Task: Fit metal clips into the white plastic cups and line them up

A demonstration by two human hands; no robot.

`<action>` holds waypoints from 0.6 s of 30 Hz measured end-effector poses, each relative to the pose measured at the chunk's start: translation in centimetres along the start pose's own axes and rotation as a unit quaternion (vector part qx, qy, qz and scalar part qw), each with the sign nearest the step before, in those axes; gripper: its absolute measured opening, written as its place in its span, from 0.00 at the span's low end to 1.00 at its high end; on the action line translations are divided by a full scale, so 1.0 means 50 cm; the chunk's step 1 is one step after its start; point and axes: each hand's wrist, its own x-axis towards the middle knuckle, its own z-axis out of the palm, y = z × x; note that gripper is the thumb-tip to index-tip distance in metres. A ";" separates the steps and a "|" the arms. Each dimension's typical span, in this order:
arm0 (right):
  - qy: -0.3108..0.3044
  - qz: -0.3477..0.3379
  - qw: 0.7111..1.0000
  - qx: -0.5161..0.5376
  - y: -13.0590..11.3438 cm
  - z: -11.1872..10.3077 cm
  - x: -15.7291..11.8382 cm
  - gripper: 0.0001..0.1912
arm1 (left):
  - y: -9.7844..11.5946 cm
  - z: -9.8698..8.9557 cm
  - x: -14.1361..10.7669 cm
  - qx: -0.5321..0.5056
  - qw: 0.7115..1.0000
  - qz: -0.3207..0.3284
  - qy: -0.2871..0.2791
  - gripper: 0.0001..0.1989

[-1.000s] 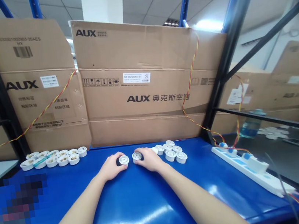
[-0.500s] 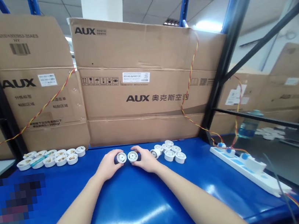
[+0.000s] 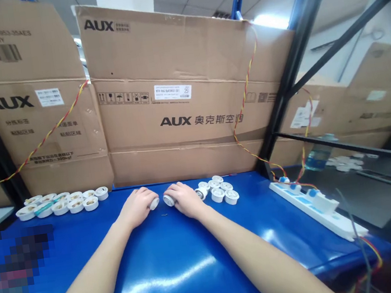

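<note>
My left hand (image 3: pixel 137 208) is closed around a round white plastic piece (image 3: pixel 154 203); only its end face shows past the fingers. Across a narrow gap, my right hand (image 3: pixel 186 201) grips a similar white piece (image 3: pixel 168 200), its face turned toward the left one. Both hands are low over the blue tabletop (image 3: pixel 167 257), and the fingers hide most of each piece. On the table between them lies a tiny thin bit (image 3: pixel 164 214), too small to name. Just beyond my right hand, a white piece lies on its side (image 3: pixel 202 193) beside several upright white round pieces (image 3: pixel 218 194).
At the back left stand several white round cups (image 3: pixel 76 205) with brownish contents, a teal strip (image 3: pixel 44 208) across some. A white power strip (image 3: pixel 310 213) with plugs and cables lies along the right edge. Cardboard panels (image 3: pixel 189 157) wall off the back; a black rack post (image 3: pixel 275 120) rises at right.
Both hands have turned over, so the two white pieces show less of their faces and the backs of the hands face up more. A tiny bit now shows on the table. The view has tilted down.
</note>
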 end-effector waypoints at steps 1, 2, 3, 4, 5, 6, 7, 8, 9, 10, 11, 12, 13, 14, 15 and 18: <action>0.010 0.035 0.999 0.016 0.004 0.006 -0.002 0.18 | -0.006 0.005 -0.004 -0.005 1.000 -0.021 0.013 0.16; 0.016 0.076 0.996 0.031 0.009 0.012 -0.003 0.20 | -0.013 0.012 -0.007 -0.012 0.998 -0.051 0.026 0.16; 0.017 0.119 0.992 0.042 0.013 0.019 -0.005 0.22 | -0.021 0.021 -0.011 -0.023 0.995 -0.090 0.037 0.17; 0.010 0.155 0.987 0.048 0.017 0.025 -0.006 0.25 | -0.029 0.031 -0.014 -0.041 0.990 -0.132 0.041 0.18; -0.001 0.182 0.982 0.047 0.020 0.029 -0.007 0.27 | -0.036 0.041 -0.017 -0.061 0.984 -0.164 0.032 0.20; -0.011 0.198 0.979 0.042 0.022 0.032 -0.007 0.30 | -0.042 0.048 -0.019 -0.068 0.980 -0.187 0.033 0.23; -0.014 0.202 0.979 0.032 0.023 0.031 -0.007 0.31 | -0.047 0.053 -0.020 -0.067 0.977 -0.195 0.043 0.26; -0.007 0.201 0.979 0.022 0.023 0.029 -0.007 0.32 | -0.050 0.055 -0.021 -0.062 0.976 -0.200 0.059 0.29; 0.006 0.200 0.980 0.011 0.021 0.024 -0.006 0.30 | -0.050 0.054 -0.021 -0.054 0.975 -0.203 0.076 0.29; 0.015 0.198 0.980 0.004 0.017 0.019 -0.005 0.27 | -0.048 0.049 -0.020 -0.048 0.974 -0.202 0.089 0.28; 0.015 0.196 0.980 0.000 0.012 0.014 -0.005 0.22 | -0.045 0.044 -0.019 -0.044 0.973 -0.208 0.089 0.24; 0.003 0.192 0.981 0.003 0.006 0.010 -0.004 0.18 | -0.040 0.037 -0.018 -0.048 0.975 -0.209 0.063 0.21; -0.016 0.183 0.983 0.009 0.000 0.006 -0.002 0.17 | -0.035 0.031 -0.017 -0.056 0.978 -0.201 0.031 0.21; -0.031 0.169 0.985 0.014 -0.006 0.003 -0.001 0.16 | -0.030 0.027 -0.015 -0.063 0.980 -0.186 0.017 0.20; -0.041 0.155 0.987 0.017 -0.011 -0.001 0.000 0.15 | -0.027 0.024 -0.014 -0.064 0.982 -0.175 0.015 0.18; -0.035 0.159 0.987 -0.011 -0.012 -0.023 0.000 0.18 | -0.023 0.026 -0.013 -0.059 0.982 -0.176 0.029 0.15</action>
